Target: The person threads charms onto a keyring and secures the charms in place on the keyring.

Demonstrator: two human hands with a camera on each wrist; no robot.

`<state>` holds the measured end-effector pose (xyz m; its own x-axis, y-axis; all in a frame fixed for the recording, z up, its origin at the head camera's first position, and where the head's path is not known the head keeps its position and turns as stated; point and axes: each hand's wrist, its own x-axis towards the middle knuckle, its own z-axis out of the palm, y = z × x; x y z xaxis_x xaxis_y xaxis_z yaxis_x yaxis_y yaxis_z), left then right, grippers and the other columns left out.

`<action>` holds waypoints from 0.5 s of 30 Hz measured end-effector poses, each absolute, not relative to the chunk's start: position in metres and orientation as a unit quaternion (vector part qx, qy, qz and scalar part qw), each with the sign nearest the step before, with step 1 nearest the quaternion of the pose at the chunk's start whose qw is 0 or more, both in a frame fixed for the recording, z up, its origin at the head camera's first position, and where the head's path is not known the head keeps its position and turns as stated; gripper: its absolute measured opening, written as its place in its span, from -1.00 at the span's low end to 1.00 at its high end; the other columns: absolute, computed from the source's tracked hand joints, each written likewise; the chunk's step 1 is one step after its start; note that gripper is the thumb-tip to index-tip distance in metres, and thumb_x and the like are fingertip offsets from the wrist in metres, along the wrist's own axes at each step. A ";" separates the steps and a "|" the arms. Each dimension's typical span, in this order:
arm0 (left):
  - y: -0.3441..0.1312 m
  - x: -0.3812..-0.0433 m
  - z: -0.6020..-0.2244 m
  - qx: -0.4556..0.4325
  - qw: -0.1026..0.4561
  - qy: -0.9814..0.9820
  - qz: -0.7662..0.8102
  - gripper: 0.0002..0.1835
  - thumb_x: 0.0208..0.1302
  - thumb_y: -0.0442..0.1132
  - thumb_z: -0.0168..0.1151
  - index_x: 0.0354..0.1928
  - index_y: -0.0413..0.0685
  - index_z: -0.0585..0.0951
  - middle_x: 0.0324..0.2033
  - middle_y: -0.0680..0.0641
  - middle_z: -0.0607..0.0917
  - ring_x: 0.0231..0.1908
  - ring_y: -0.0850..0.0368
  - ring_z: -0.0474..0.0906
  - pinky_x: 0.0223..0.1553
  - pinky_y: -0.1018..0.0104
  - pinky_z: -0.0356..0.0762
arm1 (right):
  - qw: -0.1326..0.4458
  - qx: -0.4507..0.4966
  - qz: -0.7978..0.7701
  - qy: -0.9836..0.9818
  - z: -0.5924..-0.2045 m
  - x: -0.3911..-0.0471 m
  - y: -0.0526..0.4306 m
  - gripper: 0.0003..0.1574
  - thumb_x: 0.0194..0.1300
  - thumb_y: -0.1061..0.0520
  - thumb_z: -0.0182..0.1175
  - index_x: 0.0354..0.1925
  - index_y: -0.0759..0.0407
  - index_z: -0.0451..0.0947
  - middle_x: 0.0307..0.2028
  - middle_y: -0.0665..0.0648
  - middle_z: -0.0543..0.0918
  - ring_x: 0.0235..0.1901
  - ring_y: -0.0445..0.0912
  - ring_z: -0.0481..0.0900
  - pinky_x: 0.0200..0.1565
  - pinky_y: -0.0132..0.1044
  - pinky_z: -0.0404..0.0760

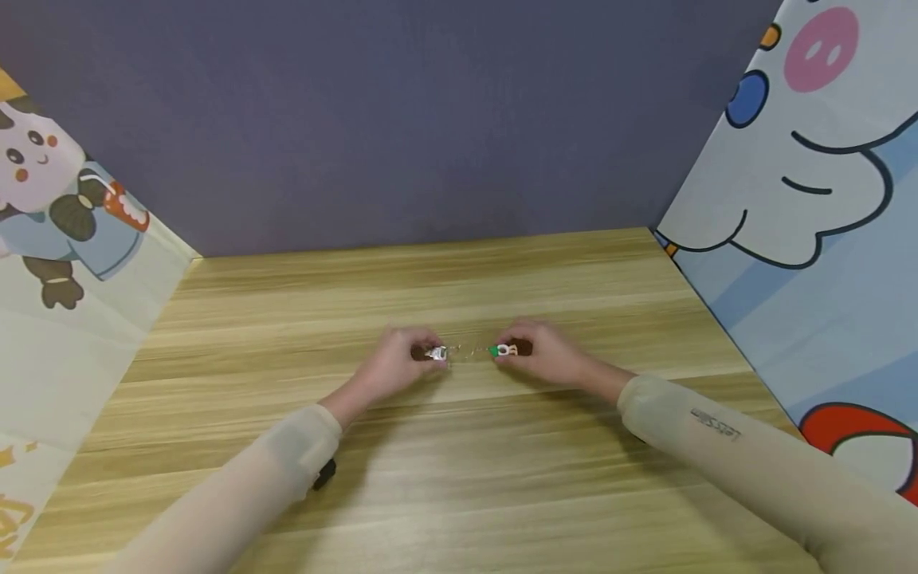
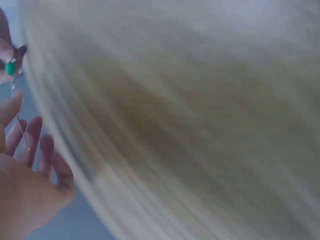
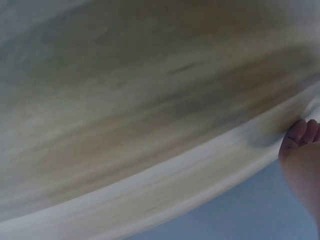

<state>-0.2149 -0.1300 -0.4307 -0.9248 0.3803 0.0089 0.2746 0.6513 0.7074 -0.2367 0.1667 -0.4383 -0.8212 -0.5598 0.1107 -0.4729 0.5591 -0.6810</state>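
Observation:
Over the middle of the table, in the head view, my left hand [image 1: 393,363] pinches a small brown and silvery-white piece [image 1: 437,353] between thumb and fingers. Level with it, my right hand [image 1: 547,355] pinches a small piece with green, white and brown parts [image 1: 505,350]. A thin, shiny strand [image 1: 469,351] spans the short gap between the hands. From the left wrist, a green bead [image 2: 10,68] shows at the right fingertips, with a thin silvery strand [image 2: 22,127] running down past the left fingers. The right wrist view catches only curled fingers [image 3: 300,135] at its edge.
The wood-grain table [image 1: 459,486] meets a dark purple-grey wall [image 1: 430,119] at the back. Cartoon-printed panels stand at the left [image 1: 107,327] and right [image 1: 789,319]. A small black object [image 1: 325,474] shows beside the left sleeve.

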 end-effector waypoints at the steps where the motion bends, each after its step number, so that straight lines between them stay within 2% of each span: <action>1: -0.131 -0.214 -0.432 0.181 0.067 0.906 0.378 -0.64 0.26 -0.16 0.56 0.06 -0.11 0.76 -0.09 -0.06 0.83 -0.09 0.09 0.73 0.06 0.12 0.73 | 0.058 -0.294 -0.366 0.881 -0.439 -0.237 0.166 -0.75 0.34 0.10 0.49 -0.03 0.12 0.77 -0.21 0.04 0.71 -0.28 -0.20 0.55 -0.25 -0.40 0.58; 8: -0.134 -0.214 -0.444 0.184 0.027 0.907 0.377 -0.65 0.19 -0.15 0.63 -0.03 -0.11 0.80 -0.13 -0.06 0.81 -0.11 0.08 0.67 0.03 0.13 0.67 | 0.076 -0.286 -0.371 0.880 -0.445 -0.239 0.164 -0.72 0.30 0.10 0.52 -0.04 0.11 0.77 -0.22 0.04 0.69 -0.28 -0.21 0.54 -0.23 -0.40 0.59; 15: -0.135 -0.214 -0.452 0.163 0.022 0.910 0.380 -0.64 0.14 -0.14 0.66 -0.05 -0.10 0.81 -0.17 -0.04 0.81 -0.12 0.09 0.66 0.05 0.16 0.64 | 0.086 -0.283 -0.369 0.881 -0.450 -0.241 0.163 -0.70 0.28 0.05 0.55 -0.04 0.05 0.79 -0.17 0.05 0.68 -0.24 -0.16 0.56 -0.18 -0.38 0.59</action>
